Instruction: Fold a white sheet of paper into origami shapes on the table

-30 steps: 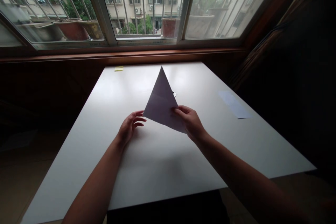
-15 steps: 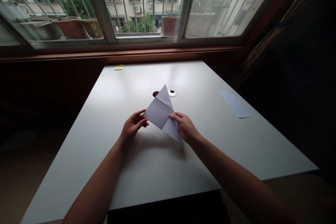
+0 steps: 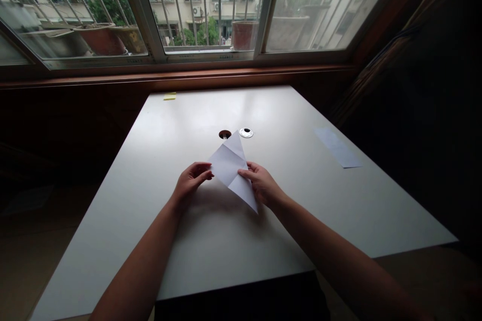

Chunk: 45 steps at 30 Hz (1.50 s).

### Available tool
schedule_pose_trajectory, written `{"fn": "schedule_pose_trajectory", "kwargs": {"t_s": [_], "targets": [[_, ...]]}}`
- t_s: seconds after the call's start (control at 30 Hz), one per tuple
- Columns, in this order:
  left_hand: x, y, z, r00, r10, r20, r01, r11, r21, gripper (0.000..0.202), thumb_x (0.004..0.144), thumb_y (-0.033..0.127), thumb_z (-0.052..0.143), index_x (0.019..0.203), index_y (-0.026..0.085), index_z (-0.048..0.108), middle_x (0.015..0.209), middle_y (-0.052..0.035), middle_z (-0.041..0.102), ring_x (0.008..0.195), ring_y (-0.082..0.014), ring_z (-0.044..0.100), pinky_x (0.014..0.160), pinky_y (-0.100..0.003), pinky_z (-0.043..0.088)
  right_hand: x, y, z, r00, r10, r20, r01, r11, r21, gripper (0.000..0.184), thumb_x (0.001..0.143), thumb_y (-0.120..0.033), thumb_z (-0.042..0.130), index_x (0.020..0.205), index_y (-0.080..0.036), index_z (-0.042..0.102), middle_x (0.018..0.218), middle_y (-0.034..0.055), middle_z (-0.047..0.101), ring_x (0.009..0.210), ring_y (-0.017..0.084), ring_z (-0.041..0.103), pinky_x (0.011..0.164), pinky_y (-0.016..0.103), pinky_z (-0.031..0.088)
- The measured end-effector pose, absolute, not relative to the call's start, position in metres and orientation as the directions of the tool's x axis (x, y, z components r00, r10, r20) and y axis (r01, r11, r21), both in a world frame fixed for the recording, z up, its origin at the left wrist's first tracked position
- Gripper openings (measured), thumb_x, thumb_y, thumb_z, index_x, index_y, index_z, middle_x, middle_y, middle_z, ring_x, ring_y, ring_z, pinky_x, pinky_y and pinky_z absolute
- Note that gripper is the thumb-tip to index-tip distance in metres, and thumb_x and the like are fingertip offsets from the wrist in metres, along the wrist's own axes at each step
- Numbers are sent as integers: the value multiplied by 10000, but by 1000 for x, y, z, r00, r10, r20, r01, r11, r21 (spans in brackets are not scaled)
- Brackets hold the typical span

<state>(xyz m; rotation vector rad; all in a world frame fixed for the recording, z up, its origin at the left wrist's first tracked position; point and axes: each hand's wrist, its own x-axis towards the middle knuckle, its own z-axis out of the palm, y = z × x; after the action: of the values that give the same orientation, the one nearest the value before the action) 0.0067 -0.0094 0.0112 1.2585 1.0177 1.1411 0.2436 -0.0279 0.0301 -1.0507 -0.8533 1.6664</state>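
A white sheet of paper (image 3: 229, 163), folded into a triangle with crease lines across it, is held above the middle of the white table. My right hand (image 3: 263, 183) pinches its right edge, the thumb on top and the other fingers behind the paper. At the left corner is my left hand (image 3: 192, 180), its thumb and fingers closed around that corner. How firmly the left fingertips press on the paper is hard to see. One point of the triangle faces the window; another points down toward me.
Behind the paper, the white table (image 3: 150, 241) has a round hole (image 3: 225, 134) and a silver ring-shaped cover (image 3: 246, 133). A pale paper strip (image 3: 339, 149) lies on the right. Yellow sticky slips (image 3: 169, 96) sit at the far left edge, before a barred window (image 3: 207, 10).
The folded paper has come slightly lower and closer to me, uncovering more of the round hole. My left fingers have closed in at its corner, and my right thumb sits further over the paper.
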Motion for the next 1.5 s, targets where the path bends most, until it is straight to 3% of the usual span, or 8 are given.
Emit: {"fn": "schedule_pose_trajectory", "kwargs": {"t_s": [0.13, 0.3, 0.47, 0.63, 0.83, 1.13, 1.5], "targets": [[8, -8, 9, 209, 976, 54, -79, -38, 996, 411, 767, 332, 772, 1136, 195, 653, 829, -32, 680, 792, -180, 653, 773, -336, 523, 244, -28, 28, -181, 950, -256, -342, -305, -889, 523, 719, -298, 776, 1204, -216, 600, 1078, 71, 731, 859, 225, 698, 678, 297, 550], [9, -6, 8, 203, 977, 67, -192, -27, 981, 702, 748, 290, 791, 1379, 244, 487, 823, -9, 650, 764, -163, 636, 738, -323, 525, 244, -28, 25, -206, 943, -262, -327, -319, -889, 566, 734, -291, 769, 1260, -226, 570, 1092, 63, 732, 873, 211, 693, 636, 252, 531], [8, -4, 5, 245, 968, 50, -214, 4, 977, 651, 755, 276, 788, 1350, 201, 536, 904, -55, 663, 783, -163, 627, 716, -300, 510, 245, -29, 21, -251, 933, -256, -356, -335, -872, 602, 734, -281, 770, 1291, -216, 551, 1085, 74, 733, 873, 221, 699, 681, 286, 546], [9, -7, 6, 209, 975, 76, -228, -27, 973, 764, 755, 289, 791, 1436, 248, 447, 807, -3, 626, 741, -149, 625, 733, -311, 523, 247, -29, 18, -262, 932, -250, -365, -335, -869, 597, 738, -280, 771, 1289, -212, 551, 1091, 79, 728, 892, 229, 696, 705, 301, 553], [8, -8, 7, 169, 982, 80, -127, -59, 990, 574, 804, 350, 740, 1330, 198, 571, 814, -14, 630, 744, -151, 620, 754, -314, 516, 248, -30, 19, -248, 933, -260, -341, -336, -878, 609, 712, -291, 788, 1273, -242, 556, 1062, 65, 734, 860, 236, 698, 654, 294, 547], [13, -12, 11, 204, 974, 96, -6, -97, 995, 527, 802, 345, 737, 1285, 178, 608, 816, -26, 651, 744, -146, 604, 735, -299, 517, 242, -26, 21, -138, 978, -154, -381, -196, -904, 472, 718, -361, 800, 1124, -196, 626, 1087, 78, 723, 949, 248, 678, 836, 358, 544], [18, -12, 10, 176, 979, 102, 17, -107, 994, 444, 832, 358, 702, 1221, 153, 636, 813, -37, 670, 709, -137, 601, 704, -285, 510, 231, -22, 15, -82, 979, -188, -478, -204, -854, 420, 735, -398, 796, 1064, -172, 664, 1023, 76, 738, 871, 230, 699, 836, 361, 563]]}}
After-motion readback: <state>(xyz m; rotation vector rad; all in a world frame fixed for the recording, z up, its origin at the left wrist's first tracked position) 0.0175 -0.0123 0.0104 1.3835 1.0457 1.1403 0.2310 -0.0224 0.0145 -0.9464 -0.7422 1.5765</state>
